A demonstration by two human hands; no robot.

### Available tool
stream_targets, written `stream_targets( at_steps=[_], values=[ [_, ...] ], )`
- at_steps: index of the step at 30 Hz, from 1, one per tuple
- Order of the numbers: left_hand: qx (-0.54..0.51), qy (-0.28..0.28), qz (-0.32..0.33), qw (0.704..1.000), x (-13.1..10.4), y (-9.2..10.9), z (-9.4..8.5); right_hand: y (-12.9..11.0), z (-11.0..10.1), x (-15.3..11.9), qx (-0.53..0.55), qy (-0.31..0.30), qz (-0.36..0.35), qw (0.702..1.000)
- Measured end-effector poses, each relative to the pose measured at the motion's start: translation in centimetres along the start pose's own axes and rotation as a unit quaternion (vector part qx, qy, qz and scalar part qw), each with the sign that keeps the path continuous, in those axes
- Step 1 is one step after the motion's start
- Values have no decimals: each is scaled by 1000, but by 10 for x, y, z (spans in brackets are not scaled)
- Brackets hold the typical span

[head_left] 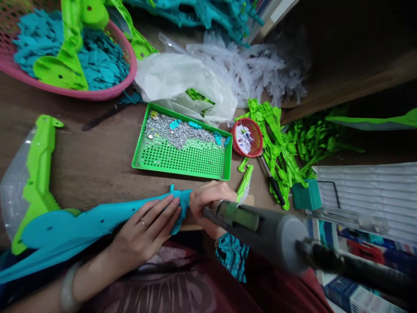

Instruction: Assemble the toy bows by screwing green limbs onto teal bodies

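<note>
My left hand (148,230), with a ring on one finger and a bangle at the wrist, holds a long teal plastic part (107,217) down at the table's near edge, fingers pressed over it. The part looks like a toy gun body, with a lime-green and clear curved piece (37,165) at its left end. Close to the part's right end, my right hand (210,202) is wrapped around a grey electric screwdriver (260,230). The tool lies almost level, its cord running off to the right. Its tip is hidden behind my fingers.
Beyond my hands lies a green tray (182,167) of small screws. A red basket (252,150), a black-handled tool (272,180) and piled lime-green parts (273,139) are to its right. A pink basket (128,71) of teal pieces stands far left; a white bag (163,74) sits behind.
</note>
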State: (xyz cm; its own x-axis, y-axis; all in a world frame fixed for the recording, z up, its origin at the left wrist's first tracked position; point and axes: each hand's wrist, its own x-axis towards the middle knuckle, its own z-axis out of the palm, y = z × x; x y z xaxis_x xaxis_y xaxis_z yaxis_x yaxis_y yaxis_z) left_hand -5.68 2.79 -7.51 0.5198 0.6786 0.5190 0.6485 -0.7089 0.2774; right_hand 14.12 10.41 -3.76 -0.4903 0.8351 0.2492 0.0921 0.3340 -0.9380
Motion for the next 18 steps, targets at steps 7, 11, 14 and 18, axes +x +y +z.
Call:
stream_targets(
  at_steps=[7,11,14,18],
  values=[
    [-32,-63,-51,996,12,-3,-30,-14,-43,45,175,-40,-119,976],
    [14,-110,-81,991,79,-60,-44,-22,-75,79,171,149,-186,956],
    [134,-216,-143,956,139,-109,-33,-17,-86,90,143,225,-149,952],
    [176,-253,-129,943,174,-134,-11,3,-86,92,146,218,-118,958]
  ],
)
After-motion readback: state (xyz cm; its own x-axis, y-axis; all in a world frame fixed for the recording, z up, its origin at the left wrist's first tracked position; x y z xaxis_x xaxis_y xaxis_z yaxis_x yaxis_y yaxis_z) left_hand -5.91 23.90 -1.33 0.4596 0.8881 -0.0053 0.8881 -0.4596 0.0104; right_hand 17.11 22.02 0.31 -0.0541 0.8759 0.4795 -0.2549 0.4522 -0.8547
